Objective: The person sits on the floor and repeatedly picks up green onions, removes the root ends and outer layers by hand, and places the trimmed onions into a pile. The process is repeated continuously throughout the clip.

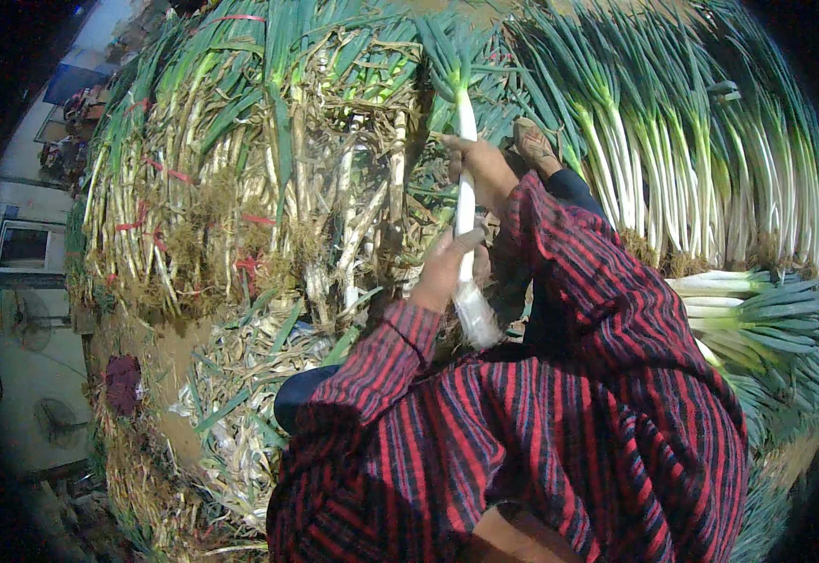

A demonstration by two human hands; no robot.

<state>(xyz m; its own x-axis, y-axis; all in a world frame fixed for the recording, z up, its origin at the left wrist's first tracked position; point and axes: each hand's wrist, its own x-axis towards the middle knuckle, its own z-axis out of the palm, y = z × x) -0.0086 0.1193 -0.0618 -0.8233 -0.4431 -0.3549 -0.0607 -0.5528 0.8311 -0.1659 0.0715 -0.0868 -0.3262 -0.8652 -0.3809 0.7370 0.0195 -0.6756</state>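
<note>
A peeled long green onion [466,190] stretches away from my lap, with its white stalk and roots towards me and its green leaves at the far end. My left hand [446,266] is closed around the lower white stalk, just above the root end. Farther up, near where the leaves begin, my right hand [483,169] grips the same stalk. The root end [478,320] looks blurred. Beyond the hands, the onion's leaves [448,60] fan out over other greens on the ground.
Unpeeled, rooted onions [198,155] with red ties spread across the left. Cleaned white-stalked onions [670,169] line the right, with more lying crosswise [747,310] below. Dry peelings [247,415] are heaped at my left. My foot [536,144] is beside my right hand.
</note>
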